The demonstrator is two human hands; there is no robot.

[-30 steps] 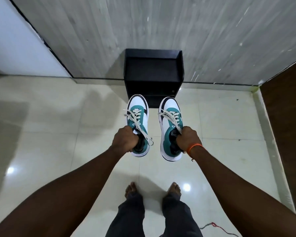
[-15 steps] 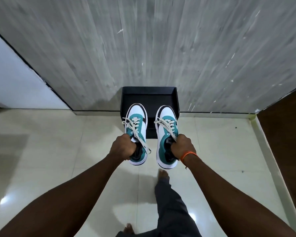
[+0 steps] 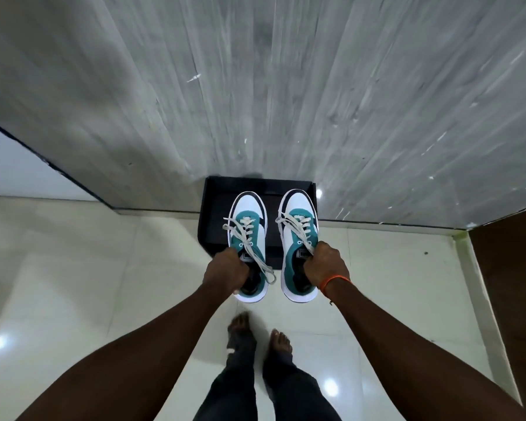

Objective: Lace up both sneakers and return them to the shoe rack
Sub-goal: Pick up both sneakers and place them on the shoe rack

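Note:
Two white and teal sneakers with pale laces hang in the air, toes pointing away from me. My left hand point(image 3: 227, 273) grips the left sneaker point(image 3: 249, 226) at its heel opening. My right hand point(image 3: 324, 264) holds the right sneaker point(image 3: 298, 220) the same way; an orange band circles that wrist. A loose lace end dangles off the left sneaker. Below and ahead of the toes stands the black shoe rack point(image 3: 210, 214), against the wall, its top shelf partly hidden by the shoes.
A grey wood-grain wall point(image 3: 271, 86) rises right behind the rack. Glossy cream floor tiles point(image 3: 88, 268) spread to the left and right. A brown wooden panel point(image 3: 510, 268) borders the right side. My bare feet point(image 3: 258, 335) stand close to the rack.
I have stepped closer to the rack, and both feet now stand side by side. The sneakers now hang over the rack's front and top, still held in both hands.

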